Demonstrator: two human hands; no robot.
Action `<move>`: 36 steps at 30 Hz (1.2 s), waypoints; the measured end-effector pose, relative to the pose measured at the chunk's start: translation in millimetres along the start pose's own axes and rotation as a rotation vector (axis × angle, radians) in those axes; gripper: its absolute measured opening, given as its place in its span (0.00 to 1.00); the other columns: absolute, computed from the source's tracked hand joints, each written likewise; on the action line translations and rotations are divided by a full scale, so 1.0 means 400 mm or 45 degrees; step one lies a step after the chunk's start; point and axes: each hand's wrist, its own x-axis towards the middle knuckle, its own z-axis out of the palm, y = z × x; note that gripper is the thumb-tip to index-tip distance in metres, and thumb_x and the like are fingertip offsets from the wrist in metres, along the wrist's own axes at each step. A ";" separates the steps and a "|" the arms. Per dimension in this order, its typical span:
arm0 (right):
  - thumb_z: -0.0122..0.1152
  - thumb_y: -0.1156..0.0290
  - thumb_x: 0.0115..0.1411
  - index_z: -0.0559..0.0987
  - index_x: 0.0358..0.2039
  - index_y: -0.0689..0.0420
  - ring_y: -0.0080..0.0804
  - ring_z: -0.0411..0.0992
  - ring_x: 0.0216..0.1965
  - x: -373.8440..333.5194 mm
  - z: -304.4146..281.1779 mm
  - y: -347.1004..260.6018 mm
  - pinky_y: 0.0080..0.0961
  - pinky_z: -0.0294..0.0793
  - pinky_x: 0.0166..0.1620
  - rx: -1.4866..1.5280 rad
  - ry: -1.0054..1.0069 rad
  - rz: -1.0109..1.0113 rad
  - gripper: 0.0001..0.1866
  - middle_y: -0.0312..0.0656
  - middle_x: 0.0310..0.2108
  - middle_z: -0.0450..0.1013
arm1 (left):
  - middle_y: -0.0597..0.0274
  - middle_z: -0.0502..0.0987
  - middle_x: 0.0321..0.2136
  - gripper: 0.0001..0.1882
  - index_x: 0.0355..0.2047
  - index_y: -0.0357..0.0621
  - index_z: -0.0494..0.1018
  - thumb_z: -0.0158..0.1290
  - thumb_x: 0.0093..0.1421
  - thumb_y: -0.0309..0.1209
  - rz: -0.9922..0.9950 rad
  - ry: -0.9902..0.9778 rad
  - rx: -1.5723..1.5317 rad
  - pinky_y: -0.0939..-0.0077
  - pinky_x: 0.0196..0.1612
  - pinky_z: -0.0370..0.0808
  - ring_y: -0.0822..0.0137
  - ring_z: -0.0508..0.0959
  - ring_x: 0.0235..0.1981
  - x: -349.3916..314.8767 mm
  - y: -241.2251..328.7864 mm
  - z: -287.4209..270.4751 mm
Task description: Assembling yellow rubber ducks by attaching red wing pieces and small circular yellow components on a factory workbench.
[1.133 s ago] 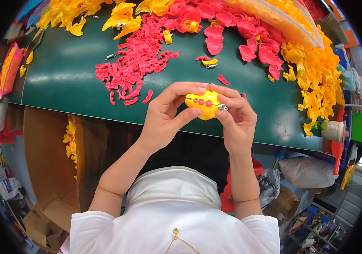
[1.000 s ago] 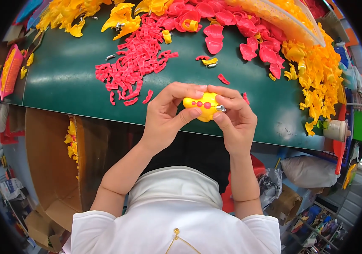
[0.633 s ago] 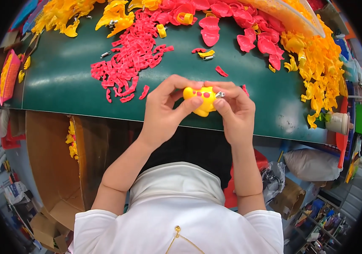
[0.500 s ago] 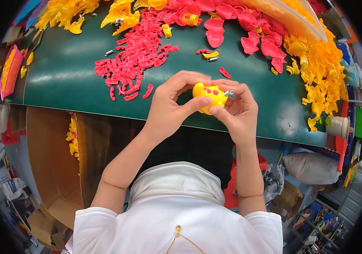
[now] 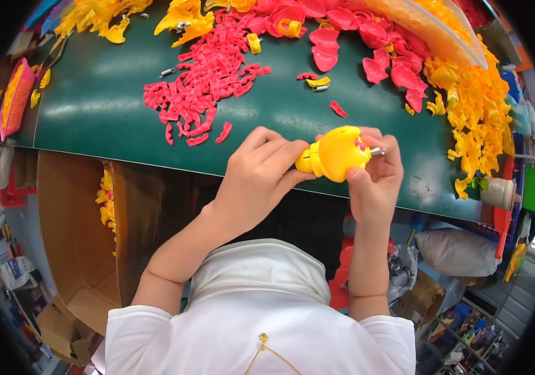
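Observation:
Between my hands, above the table's near edge, is a yellow plastic toy [image 5: 341, 154] with pink spots and a small metal piece sticking out at its right end. My left hand [image 5: 261, 169] pinches the narrow, ringed yellow end. Around the rounded body my right hand [image 5: 377, 172] is closed, thumb at the near side and fingers behind, partly hidden by the toy. Beyond the hands, a lone pink strip [image 5: 338, 109] lies on the green table [image 5: 117, 125]. Farther off, a small yellow curved piece [image 5: 318, 82] rests beside a metal spring-like part [image 5: 320, 89].
A heap of pink strips [image 5: 199, 84] covers the table's left middle. Pink cupped parts [image 5: 325, 49] lie at the back, yellow parts [image 5: 474, 119] along the right. A cardboard box [image 5: 77, 231] stands below the left edge; a pink basket [image 5: 17, 100] sits far left.
Both hands have moved slightly right and nearer. The toy is turned, its narrow end now toward my left hand, whose grip has shifted from the body to that end.

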 end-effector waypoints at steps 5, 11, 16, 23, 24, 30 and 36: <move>0.71 0.84 0.45 0.71 0.43 0.62 0.36 0.72 0.50 0.008 0.009 -0.068 0.28 0.78 0.48 -0.410 -0.318 -0.163 0.24 0.51 0.49 0.69 | 0.59 0.77 0.27 0.17 0.35 0.35 0.75 0.65 0.45 0.27 0.034 -0.074 -0.086 0.68 0.34 0.73 0.58 0.73 0.32 -0.018 -0.001 0.006; 0.67 0.88 0.47 0.71 0.45 0.64 0.37 0.72 0.50 -0.020 0.041 -0.037 0.29 0.78 0.50 -0.214 -0.035 -0.146 0.24 0.53 0.50 0.68 | 0.59 0.77 0.27 0.19 0.36 0.35 0.75 0.66 0.43 0.28 -0.096 0.026 -0.121 0.66 0.36 0.73 0.57 0.74 0.34 -0.018 0.018 0.015; 0.68 0.86 0.48 0.72 0.45 0.64 0.36 0.73 0.50 -0.014 0.015 -0.029 0.28 0.78 0.50 -0.363 -0.096 -0.114 0.23 0.51 0.51 0.69 | 0.56 0.77 0.40 0.33 0.51 0.40 0.72 0.68 0.42 0.32 -0.234 -0.109 -0.121 0.63 0.52 0.69 0.55 0.71 0.49 -0.010 -0.003 -0.015; 0.68 0.85 0.48 0.74 0.48 0.62 0.35 0.71 0.52 -0.014 0.012 0.007 0.28 0.76 0.51 -0.805 -0.216 -0.207 0.24 0.50 0.52 0.69 | 0.59 0.79 0.45 0.20 0.43 0.42 0.78 0.64 0.47 0.23 -0.137 -0.146 -0.591 0.71 0.51 0.70 0.64 0.75 0.45 0.001 -0.049 -0.025; 0.68 0.85 0.48 0.74 0.48 0.62 0.35 0.71 0.52 -0.013 0.012 0.013 0.28 0.76 0.51 -0.805 -0.216 -0.210 0.24 0.50 0.52 0.69 | 0.60 0.80 0.42 0.16 0.40 0.42 0.79 0.63 0.48 0.22 -0.154 -0.094 -0.538 0.72 0.50 0.70 0.65 0.76 0.44 0.003 -0.046 -0.021; 0.64 0.83 0.54 0.70 0.52 0.62 0.36 0.71 0.53 -0.022 -0.004 0.038 0.28 0.75 0.52 -0.714 -0.216 -0.147 0.24 0.51 0.56 0.66 | 0.61 0.82 0.39 0.12 0.37 0.41 0.79 0.61 0.51 0.22 -0.137 0.019 -0.427 0.73 0.49 0.70 0.65 0.77 0.43 0.004 -0.045 -0.007; 0.62 0.79 0.57 0.69 0.55 0.60 0.35 0.70 0.54 -0.039 0.053 0.039 0.26 0.72 0.53 -0.484 -0.280 0.009 0.25 0.48 0.57 0.66 | 0.57 0.80 0.36 0.10 0.38 0.40 0.78 0.60 0.54 0.26 -0.271 0.135 -0.490 0.70 0.43 0.73 0.59 0.78 0.38 -0.039 -0.026 -0.048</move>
